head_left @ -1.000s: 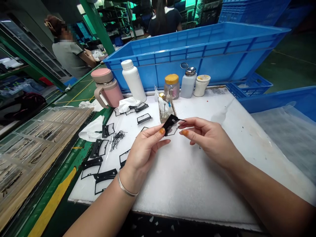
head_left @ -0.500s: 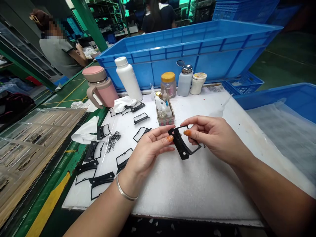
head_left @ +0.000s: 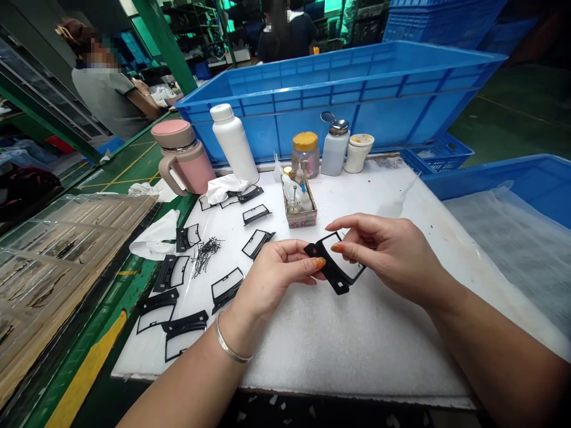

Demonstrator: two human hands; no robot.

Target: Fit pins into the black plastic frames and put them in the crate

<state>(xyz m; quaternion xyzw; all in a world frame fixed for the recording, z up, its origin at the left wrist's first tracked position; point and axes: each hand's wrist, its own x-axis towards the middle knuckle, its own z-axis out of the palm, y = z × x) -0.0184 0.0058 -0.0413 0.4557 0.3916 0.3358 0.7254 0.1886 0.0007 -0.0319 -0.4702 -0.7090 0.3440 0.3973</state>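
Black curved plastic frame (head_left: 333,274) above the middle of the white surface (head_left: 357,351).
Left hand (head_left: 283,267) clamps its solid bar; right hand (head_left: 388,252) at the thin rim, forefinger and thumb apart, grip unclear. Sideways thumb pressure could bend that rim. Toward the far edge: patterned open box (head_left: 302,220).
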